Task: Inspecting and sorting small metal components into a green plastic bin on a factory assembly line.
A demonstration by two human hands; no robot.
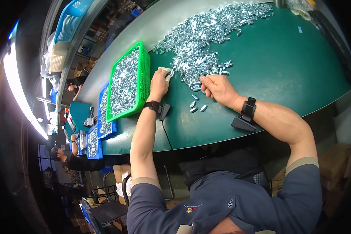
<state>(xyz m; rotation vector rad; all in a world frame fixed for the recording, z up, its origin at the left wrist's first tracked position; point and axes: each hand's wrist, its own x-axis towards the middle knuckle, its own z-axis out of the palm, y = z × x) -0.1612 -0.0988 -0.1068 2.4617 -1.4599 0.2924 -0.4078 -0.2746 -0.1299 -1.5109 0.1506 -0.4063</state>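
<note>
The right hand [220,90] curls its grip, thumb close to bent fingers, at the near edge of a heap of small, shiny, silver metal cylinders [201,58]; whether it clamps one, I cannot tell. The left hand [159,82], white coverings at its fingertips, sits at the heap's left; its grip is unclear too. A careless wrist sweep could roll the near stray cylinders [193,110] off the smooth green tabletop [280,74]. The thin black cable [166,134] near the left wrist might snag (a small thing, easily forgotten). Farther left, bumping the well-filled, bright green perforated plastic basket [144,78] could spill its cylinders.
</note>
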